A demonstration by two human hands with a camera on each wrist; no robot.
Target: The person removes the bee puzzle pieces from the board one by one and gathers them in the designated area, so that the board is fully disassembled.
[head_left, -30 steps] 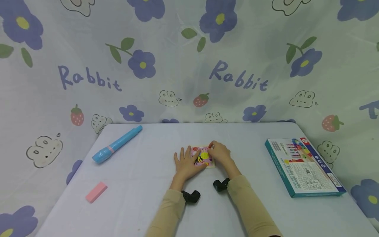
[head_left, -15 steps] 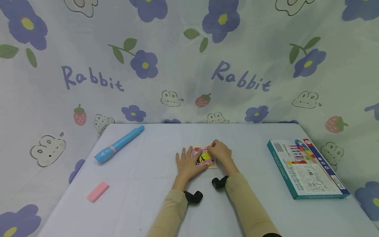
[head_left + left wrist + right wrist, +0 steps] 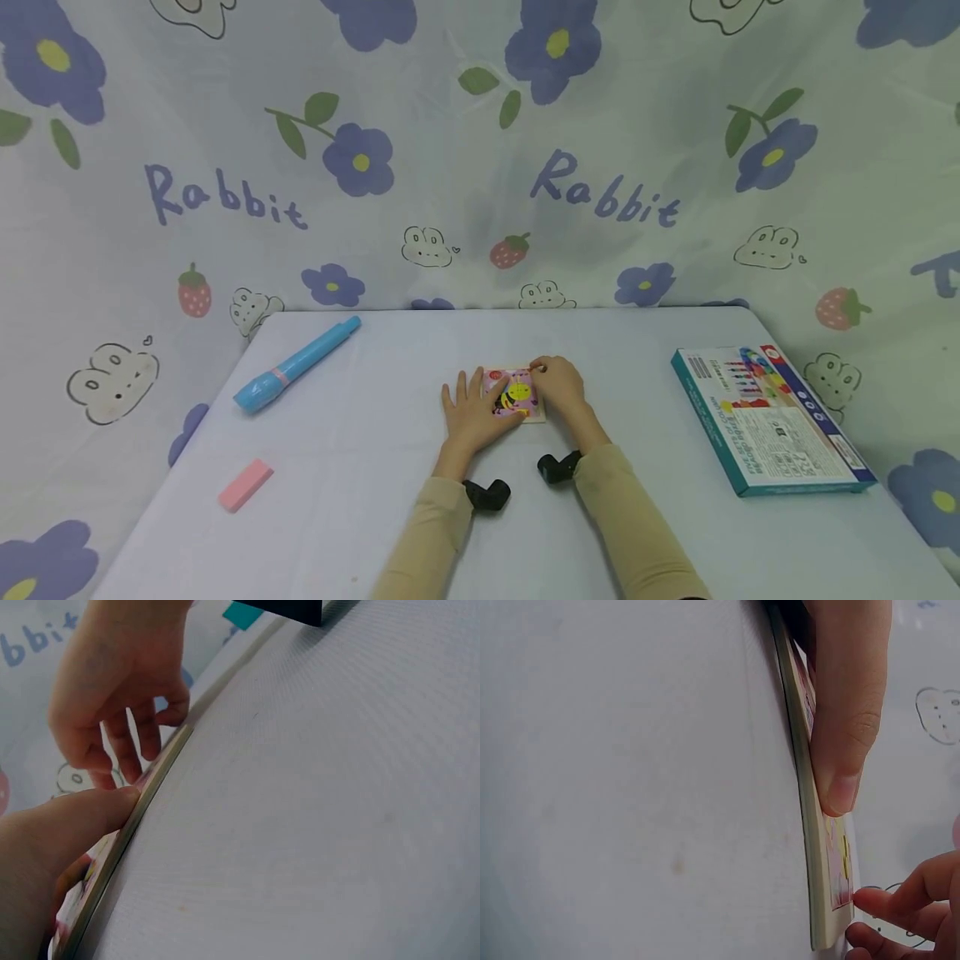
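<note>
A small square wooden picture board [image 3: 537,410], probably a puzzle, lies on the table with a yellow bee on pink. My left hand [image 3: 474,417] rests on its left side, fingers spread, and its thumb presses the picture near the lower edge. My right hand [image 3: 560,387] is at the upper right corner with bent fingers. In the right wrist view, the right fingertips [image 3: 867,898] touch the board's edge; whether they pinch it is hidden. The left wrist view shows the left thumb [image 3: 112,808] on the board, below the right hand's bent, slightly parted fingers.
To the left lie a blue pen-shaped tube [image 3: 300,360] and a pink block [image 3: 246,485]. A flat teal-edged box [image 3: 772,421] lies on the right. Black wrist cameras [image 3: 487,496] sit close together below the hands. A flower-print cloth [image 3: 465,167] hangs behind the table.
The head view shifts slightly. The right fingertips shift a little at the board's upper right corner, while the left hand stays pressed on it.
</note>
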